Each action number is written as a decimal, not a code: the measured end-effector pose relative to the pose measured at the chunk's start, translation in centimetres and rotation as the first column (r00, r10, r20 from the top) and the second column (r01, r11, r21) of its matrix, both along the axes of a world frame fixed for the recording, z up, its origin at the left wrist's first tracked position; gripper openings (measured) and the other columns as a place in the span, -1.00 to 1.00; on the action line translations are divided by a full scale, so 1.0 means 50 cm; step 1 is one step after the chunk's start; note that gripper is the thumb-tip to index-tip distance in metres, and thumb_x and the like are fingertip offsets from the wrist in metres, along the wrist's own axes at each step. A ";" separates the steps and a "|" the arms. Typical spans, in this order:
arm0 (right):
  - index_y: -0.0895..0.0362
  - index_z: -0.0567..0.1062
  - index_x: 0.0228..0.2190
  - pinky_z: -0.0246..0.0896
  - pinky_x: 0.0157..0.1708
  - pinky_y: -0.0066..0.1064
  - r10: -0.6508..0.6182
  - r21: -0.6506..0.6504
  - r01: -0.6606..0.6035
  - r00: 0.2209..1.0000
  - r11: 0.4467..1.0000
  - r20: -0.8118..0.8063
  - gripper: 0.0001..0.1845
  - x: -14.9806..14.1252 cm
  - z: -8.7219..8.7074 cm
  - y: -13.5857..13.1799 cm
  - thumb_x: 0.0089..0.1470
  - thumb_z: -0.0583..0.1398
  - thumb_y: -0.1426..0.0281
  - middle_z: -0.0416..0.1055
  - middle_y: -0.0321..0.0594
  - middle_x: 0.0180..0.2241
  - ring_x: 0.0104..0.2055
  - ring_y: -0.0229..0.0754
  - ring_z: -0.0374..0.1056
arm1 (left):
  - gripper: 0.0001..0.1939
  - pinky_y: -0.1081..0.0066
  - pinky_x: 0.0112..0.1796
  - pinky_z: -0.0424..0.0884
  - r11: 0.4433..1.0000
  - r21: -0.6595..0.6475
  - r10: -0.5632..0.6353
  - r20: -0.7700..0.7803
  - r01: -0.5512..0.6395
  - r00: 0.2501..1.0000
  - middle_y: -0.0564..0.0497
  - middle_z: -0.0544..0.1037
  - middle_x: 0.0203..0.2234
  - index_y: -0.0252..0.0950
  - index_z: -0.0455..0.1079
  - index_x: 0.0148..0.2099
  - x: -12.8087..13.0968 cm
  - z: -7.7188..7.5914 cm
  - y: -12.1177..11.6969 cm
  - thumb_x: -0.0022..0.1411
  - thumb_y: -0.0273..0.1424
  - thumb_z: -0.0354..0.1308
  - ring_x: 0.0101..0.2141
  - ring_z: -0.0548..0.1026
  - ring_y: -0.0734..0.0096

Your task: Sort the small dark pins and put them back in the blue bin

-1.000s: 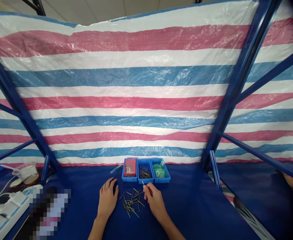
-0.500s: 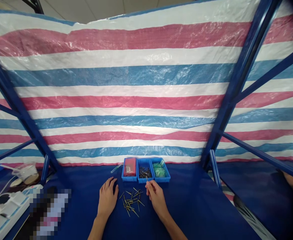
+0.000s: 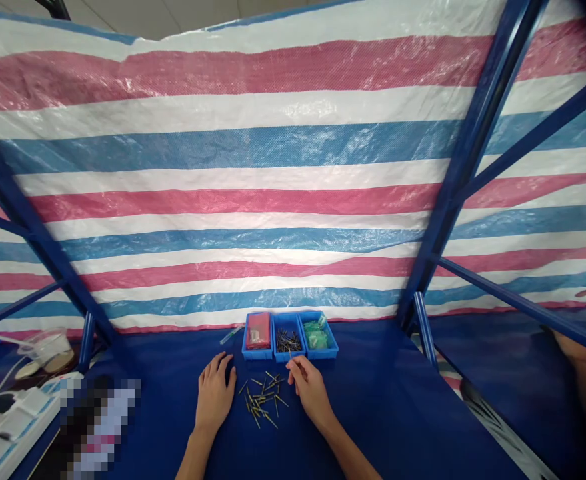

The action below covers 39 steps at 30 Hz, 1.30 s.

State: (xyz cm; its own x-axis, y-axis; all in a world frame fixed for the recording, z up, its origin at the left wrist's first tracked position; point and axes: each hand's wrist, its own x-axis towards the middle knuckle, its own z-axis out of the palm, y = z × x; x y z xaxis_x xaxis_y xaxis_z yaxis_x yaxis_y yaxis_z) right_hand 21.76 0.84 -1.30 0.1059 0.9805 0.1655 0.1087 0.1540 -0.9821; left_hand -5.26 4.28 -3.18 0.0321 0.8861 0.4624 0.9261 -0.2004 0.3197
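Observation:
Several thin metal pins (image 3: 263,401) lie scattered on the dark blue table cover (image 3: 373,413), between my two hands. My left hand (image 3: 215,393) rests flat beside the pile, fingers stretched out, holding nothing. My right hand (image 3: 309,387) pinches one pin, its tip raised just in front of the middle blue bin (image 3: 289,342), which holds more pins. To its left a bin (image 3: 258,335) holds red parts, and to its right a bin (image 3: 319,337) holds green parts.
A striped red, white and blue tarp (image 3: 253,200) on a blue steel frame (image 3: 453,200) closes the back. A white power strip (image 3: 7,420) and a plastic cup (image 3: 47,347) lie at the far left. Another person's arm (image 3: 583,360) shows at the right edge.
My right hand has carried the pinched pin a little forward, toward the middle bin. The left hand has stayed in place. The view has tilted slightly.

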 end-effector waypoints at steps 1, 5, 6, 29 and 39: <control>0.09 0.51 -0.31 0.12 -0.54 -0.45 -0.002 0.002 0.002 1.000 1.000 0.000 -0.49 0.000 0.000 0.000 0.28 0.12 -0.10 0.42 -0.34 -0.51 -0.59 -0.27 0.23 | -0.61 0.01 0.17 0.35 1.000 -0.002 -0.002 -0.003 0.002 1.000 -0.13 0.48 0.20 -0.16 0.47 0.21 -0.001 -0.001 0.001 0.49 -0.29 -0.05 0.18 0.45 0.05; 0.11 0.55 -0.26 0.14 -0.53 -0.44 0.001 0.013 -0.001 1.000 1.000 -0.006 -0.49 0.000 0.002 0.001 0.29 0.13 -0.08 0.46 -0.31 -0.49 -0.58 -0.26 0.24 | -0.61 0.03 0.17 0.34 1.000 -0.017 0.000 -0.010 0.000 1.000 -0.14 0.47 0.21 -0.17 0.45 0.22 -0.003 -0.006 0.004 0.51 -0.29 -0.07 0.19 0.43 0.07; 0.11 0.56 -0.24 0.14 -0.53 -0.44 0.001 0.018 -0.001 1.000 1.000 -0.009 -0.48 0.000 0.003 0.000 0.29 0.13 -0.09 0.46 -0.30 -0.49 -0.58 -0.26 0.24 | -0.61 0.03 0.17 0.34 1.000 -0.017 0.000 -0.013 -0.001 1.000 -0.14 0.47 0.21 -0.17 0.45 0.22 -0.004 -0.007 0.005 0.51 -0.29 -0.08 0.19 0.43 0.07; -0.02 0.58 -0.08 0.28 -0.27 -0.38 -0.014 0.133 -0.043 0.914 0.990 0.405 -0.73 -0.012 0.008 -0.025 0.20 0.19 0.37 0.48 -0.30 -0.28 -0.39 -0.19 0.37 | -0.62 0.05 0.18 0.32 1.000 -0.018 -0.005 -0.028 0.004 1.000 -0.14 0.47 0.20 -0.18 0.44 0.22 -0.001 0.005 -0.001 0.51 -0.30 -0.06 0.20 0.42 0.07; -0.04 0.54 0.06 0.36 -0.09 -0.29 -0.072 0.156 -0.037 0.768 0.987 0.636 -0.64 -0.021 0.006 -0.032 0.28 0.15 0.41 0.48 -0.17 -0.09 -0.02 -0.02 0.40 | -0.63 0.06 0.16 0.34 1.000 -0.018 -0.004 -0.022 0.004 1.000 -0.13 0.47 0.20 -0.18 0.44 0.22 0.000 0.007 -0.003 0.50 -0.31 -0.03 0.19 0.42 0.06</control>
State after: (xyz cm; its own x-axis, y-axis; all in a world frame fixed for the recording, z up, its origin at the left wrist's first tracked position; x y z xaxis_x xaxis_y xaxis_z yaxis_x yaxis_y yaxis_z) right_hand 20.70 -0.77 -1.00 -0.0602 0.9365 0.3455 0.7055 0.2848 -0.6490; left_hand -5.27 4.15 -2.83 0.0454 0.8940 0.4459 0.9321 -0.1984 0.3029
